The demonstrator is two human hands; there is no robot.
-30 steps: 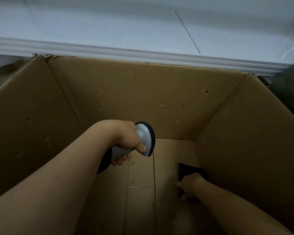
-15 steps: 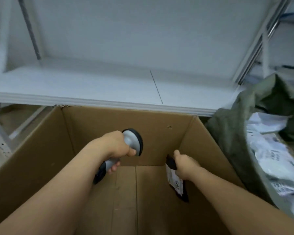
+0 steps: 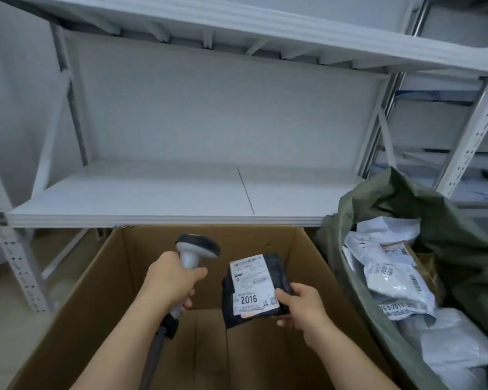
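The left hand (image 3: 172,282) is wrapped tight round the handle of a grey scanner (image 3: 197,247). The scanner's dark head is at the top, above the hand. The right hand (image 3: 302,308) pinches the bottom right corner of a black parcel (image 3: 277,266), with the thumb on top and the fingers under it. The parcel is held up over the open brown box (image 3: 96,291), just beside the scanner. Its white label (image 3: 250,281) faces up and shows the number 2016. Right of the box sits a green sack (image 3: 406,204) with white parcels (image 3: 392,277) inside. A white shelf (image 3: 152,192) stands behind the box.
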